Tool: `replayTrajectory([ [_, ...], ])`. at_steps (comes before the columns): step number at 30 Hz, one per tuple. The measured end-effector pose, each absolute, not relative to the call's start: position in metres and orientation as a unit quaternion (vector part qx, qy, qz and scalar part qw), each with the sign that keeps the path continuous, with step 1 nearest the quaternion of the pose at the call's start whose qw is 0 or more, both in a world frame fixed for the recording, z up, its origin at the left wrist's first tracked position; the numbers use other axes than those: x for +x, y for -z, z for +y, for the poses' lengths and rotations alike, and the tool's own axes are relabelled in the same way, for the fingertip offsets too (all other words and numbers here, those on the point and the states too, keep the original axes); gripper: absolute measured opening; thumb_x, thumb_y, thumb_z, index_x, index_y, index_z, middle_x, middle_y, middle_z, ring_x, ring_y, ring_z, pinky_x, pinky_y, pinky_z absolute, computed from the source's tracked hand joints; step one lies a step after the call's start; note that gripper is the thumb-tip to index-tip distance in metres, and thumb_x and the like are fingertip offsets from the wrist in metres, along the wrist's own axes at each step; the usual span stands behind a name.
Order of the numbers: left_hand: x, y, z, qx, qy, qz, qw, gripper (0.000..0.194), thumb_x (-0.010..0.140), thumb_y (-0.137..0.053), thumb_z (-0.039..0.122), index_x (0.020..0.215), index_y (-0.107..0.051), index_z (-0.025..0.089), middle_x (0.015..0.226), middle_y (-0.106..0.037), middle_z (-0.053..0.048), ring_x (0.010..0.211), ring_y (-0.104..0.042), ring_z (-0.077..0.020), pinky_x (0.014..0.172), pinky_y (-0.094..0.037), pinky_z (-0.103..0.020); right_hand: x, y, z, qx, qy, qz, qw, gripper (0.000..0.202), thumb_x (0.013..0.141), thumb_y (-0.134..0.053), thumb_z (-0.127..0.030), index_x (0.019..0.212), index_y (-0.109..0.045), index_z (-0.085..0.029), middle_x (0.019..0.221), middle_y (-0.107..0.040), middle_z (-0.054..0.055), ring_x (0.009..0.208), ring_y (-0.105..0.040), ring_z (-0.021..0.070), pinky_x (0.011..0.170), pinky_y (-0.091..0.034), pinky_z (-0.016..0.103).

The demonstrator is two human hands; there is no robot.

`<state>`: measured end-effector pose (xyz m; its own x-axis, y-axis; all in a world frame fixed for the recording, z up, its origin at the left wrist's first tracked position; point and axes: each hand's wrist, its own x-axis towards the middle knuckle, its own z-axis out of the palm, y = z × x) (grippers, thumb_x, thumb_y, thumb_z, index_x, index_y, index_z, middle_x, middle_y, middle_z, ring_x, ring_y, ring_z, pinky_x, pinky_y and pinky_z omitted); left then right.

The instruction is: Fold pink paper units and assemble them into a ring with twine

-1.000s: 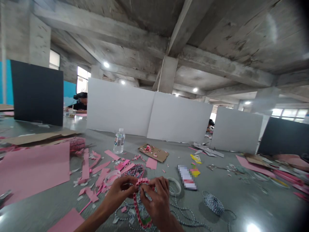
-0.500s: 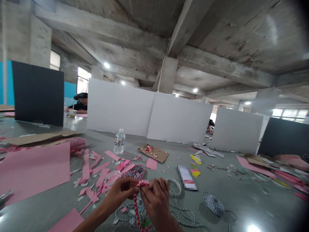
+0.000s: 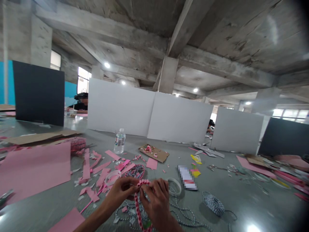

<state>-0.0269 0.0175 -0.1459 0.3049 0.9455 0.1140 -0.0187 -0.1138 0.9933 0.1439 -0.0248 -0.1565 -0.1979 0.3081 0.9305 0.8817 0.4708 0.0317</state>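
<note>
Between my two hands is a pink scalloped strip (image 3: 138,209), its upper end bent over at the fingertips and its length hanging down toward the table. My left hand (image 3: 124,190) pinches the strip at the bend from the left. My right hand (image 3: 156,196) has its fingers curled on the same strip from the right; its fingertips are partly hidden. Below them lies a tangle of grey-and-white cord (image 3: 185,214) with paper scraps. Just beyond my hands sits a round pink-and-grey woven piece (image 3: 135,170). A white tape roll (image 3: 174,187) is right of my right hand.
A water bottle (image 3: 119,141) stands behind the pink paper scraps (image 3: 102,177). Further right are a cardboard piece (image 3: 159,155), a blurred phone-like object (image 3: 187,178) and a ball of cord (image 3: 213,203). Pink sheets (image 3: 36,170) cover the left side. White panels (image 3: 120,108) stand across the back.
Both hands stay in nearly the same place on the strip. The fingers have shifted slightly, and the hanging length has swung a little to the right.
</note>
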Motion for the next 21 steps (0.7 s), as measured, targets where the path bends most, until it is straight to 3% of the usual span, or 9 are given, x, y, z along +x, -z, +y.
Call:
replayTrajectory([
  [13, -0.0280, 0.1472, 0.0203, 0.583, -0.444, 0.401, 0.549, 0.036, 0.059, -0.085, 0.044, 0.083, -0.077, 0.018, 0.073, -0.074, -0.001, 0.072, -0.068, -0.0206, 0.059, -0.058, -0.027, 0.1441, 0.1584, -0.0182, -0.396, 0.288, -0.705, 0.513, 0.034, 0.103, -0.045, -0.027, 0.078, -0.068, -0.024, 0.069, -0.053, 0.000, 0.065, -0.052, 0.0196, 0.063, -0.038, 0.037],
  [21, -0.0246, 0.1451, 0.0166, 0.567, -0.452, 0.409, 0.554, 0.038, 0.058, -0.085, 0.047, 0.082, -0.075, 0.019, 0.072, -0.073, -0.001, 0.072, -0.068, -0.0213, 0.058, -0.058, -0.027, 0.1526, 0.1540, -0.0191, -0.407, 0.306, -0.718, 0.474, 0.027, 0.098, -0.055, -0.028, 0.078, -0.073, -0.026, 0.065, -0.055, 0.001, 0.063, -0.055, 0.0169, 0.056, -0.042, 0.037],
])
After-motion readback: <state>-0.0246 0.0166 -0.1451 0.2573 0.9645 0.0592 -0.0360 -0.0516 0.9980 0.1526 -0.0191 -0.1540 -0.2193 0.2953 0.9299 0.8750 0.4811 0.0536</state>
